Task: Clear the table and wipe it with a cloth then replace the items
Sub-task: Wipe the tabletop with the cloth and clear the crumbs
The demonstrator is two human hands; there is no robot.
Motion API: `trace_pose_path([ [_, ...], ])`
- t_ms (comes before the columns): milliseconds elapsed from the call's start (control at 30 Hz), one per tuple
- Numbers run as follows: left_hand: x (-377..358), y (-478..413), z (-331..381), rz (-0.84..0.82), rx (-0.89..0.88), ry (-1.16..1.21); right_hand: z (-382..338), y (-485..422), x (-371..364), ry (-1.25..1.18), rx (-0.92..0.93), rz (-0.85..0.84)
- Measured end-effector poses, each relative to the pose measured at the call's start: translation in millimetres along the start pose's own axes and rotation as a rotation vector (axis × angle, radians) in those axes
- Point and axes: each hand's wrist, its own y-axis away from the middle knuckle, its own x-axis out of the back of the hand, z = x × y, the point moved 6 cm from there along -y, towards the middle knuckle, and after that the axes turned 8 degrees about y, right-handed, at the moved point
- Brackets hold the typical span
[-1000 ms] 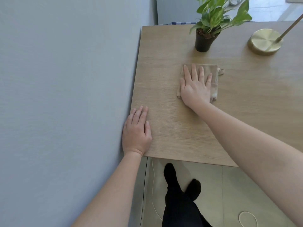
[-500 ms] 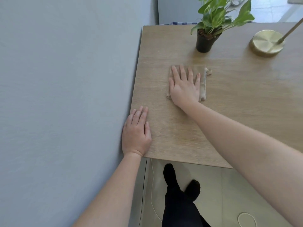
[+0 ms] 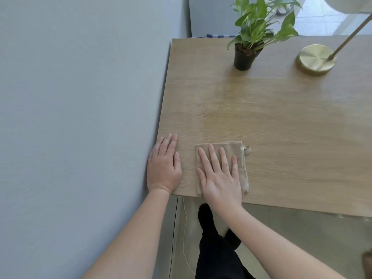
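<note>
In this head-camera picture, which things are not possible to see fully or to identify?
1. Head view: beige folded cloth, mostly covered by the right hand lying flat on it.
2. Head view: white lamp shade, cut off by the top edge.
3. Head view: blue-and-white checked fabric, mostly hidden behind the far edge of the light wooden table.
4. Head view: brown thing, cut off by the right edge; unidentifiable.

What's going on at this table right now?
A person is wiping the wooden table. The right hand presses flat on a folded beige cloth near the table's front edge. The left hand rests flat on the front corner by the wall, holding nothing. A potted plant and a brass lamp base stand on the far side.
</note>
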Motion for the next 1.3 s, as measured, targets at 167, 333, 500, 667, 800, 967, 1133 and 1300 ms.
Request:
trace_pose_path([
  [167,2,1,2,0.001,0.003,0.008,25,33,-11,0.061,0.071,0.027],
  [333,1,-1,1,0.011,-0.007,0.012,31,21,-9,0.061,0.070,0.004],
  [500,0,1,2,0.026,-0.014,0.009,30,7,5,0.027,0.057,-0.053],
  [667,-1,2,0,0.023,-0.009,0.001,50,-108,33,-0.102,-0.188,-0.019],
  [800,-1,1,1,0.019,-0.017,-0.002,51,-132,35,-0.075,-0.179,-0.010],
  [967,-1,5,0,0.019,-0.006,-0.001,32,-45,21,-0.063,-0.123,-0.033],
  [1133,-1,4,2,0.008,0.004,0.012,46,15,13,-0.013,-0.010,-0.119],
  [1300,0,2,3,0.007,0.005,0.012,58,7,21,0.000,0.219,-0.138],
])
